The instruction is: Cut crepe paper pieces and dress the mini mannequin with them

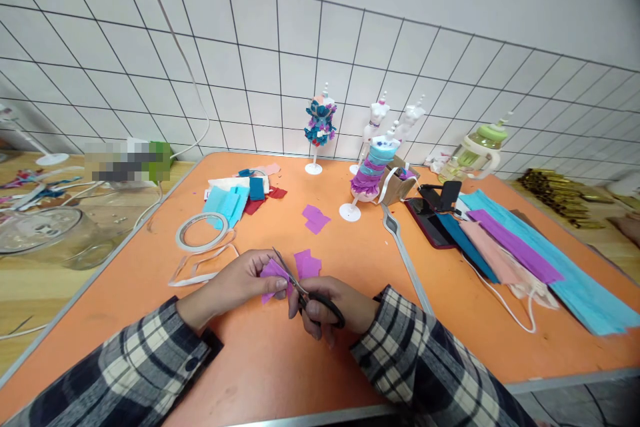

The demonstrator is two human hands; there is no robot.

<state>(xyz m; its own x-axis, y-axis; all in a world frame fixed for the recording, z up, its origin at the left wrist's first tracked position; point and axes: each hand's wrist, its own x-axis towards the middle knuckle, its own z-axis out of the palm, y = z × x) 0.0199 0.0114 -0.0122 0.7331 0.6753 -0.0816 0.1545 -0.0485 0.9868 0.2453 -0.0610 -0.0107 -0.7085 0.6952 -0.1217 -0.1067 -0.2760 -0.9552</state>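
My left hand (250,277) pinches a small piece of purple fabric (273,271) between thumb and fingers. In my right hand (333,303) is a pair of scissors (325,303) with black handles, fingers wrapped in the loops. The blades point up and left, against the edge of the purple piece; whether they are cutting into it I cannot tell. Just behind the scissors lie cut purple pieces (309,265) on the orange table. Farther back rest more purple pieces (315,219). To the left is a roll of white tape (201,232) beside thin white straps (197,277).
Miniature dress forms, one in a blue and purple dress (375,167), another with blue flowers (320,123), stand at the back. Light blue fabric (227,203) lies back left. On the right are a phone (431,223), long fabric strips (555,260) and a green-lidded bottle (475,155).
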